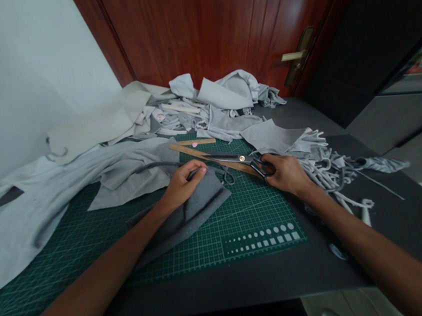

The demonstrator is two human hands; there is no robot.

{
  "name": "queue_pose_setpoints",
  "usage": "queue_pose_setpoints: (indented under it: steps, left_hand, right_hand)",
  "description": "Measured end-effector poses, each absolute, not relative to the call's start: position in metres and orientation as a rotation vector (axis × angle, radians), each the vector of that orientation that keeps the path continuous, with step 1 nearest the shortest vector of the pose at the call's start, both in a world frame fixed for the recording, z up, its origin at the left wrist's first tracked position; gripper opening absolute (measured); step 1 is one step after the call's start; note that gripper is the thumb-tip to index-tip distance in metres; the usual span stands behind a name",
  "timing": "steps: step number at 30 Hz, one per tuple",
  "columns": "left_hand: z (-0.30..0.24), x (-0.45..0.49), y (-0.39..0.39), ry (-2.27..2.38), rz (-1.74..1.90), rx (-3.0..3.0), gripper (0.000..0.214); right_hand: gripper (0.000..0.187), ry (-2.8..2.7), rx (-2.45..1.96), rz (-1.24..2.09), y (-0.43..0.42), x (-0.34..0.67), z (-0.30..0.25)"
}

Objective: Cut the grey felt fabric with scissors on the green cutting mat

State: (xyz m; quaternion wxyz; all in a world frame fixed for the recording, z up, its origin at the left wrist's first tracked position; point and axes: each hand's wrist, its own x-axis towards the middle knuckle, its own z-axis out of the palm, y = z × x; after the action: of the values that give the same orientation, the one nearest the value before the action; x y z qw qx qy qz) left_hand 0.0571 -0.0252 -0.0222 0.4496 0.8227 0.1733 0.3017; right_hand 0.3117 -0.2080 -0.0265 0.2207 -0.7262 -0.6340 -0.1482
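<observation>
Nearest lies one green cutting mat (253, 239), with one dark grey fabric piece (187, 216) on it. The left hand (183, 183) rests on that piece, its fingers (198, 170) curled narrowly at the upper edge; whether they pinch the cloth, I cannot tell. Just beyond those fingertips, toward the right hand (286, 172), lie one pair of black-handled tailor's shears (237, 158), their handles wrapped tightly in the right fingers (272, 164). Under and beyond the blades are two wooden rulers (195, 149). Farther from the fingers, past the right hand, spreads a tangle of grey fabric strips (325, 171), and a heap of pale grey offcuts (220, 106) lies beyond.
</observation>
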Motion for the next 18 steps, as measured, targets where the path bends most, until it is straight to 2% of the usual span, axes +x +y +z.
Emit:
queue_pose_setpoints:
  steps: [11, 18]
  left_hand:
    - [-0.027, 0.058, -0.022, 0.500, 0.828, 1.954, 0.035]
    - [-0.031, 0.060, -0.022, 0.428, 0.896, 1.883, 0.030]
  right_hand:
    - [0.017, -1.685, -1.988, -0.294, -0.208, 0.306, -0.030]
    - [0.016, -1.657, -1.957, -0.252, -0.209, 0.302, -0.029]
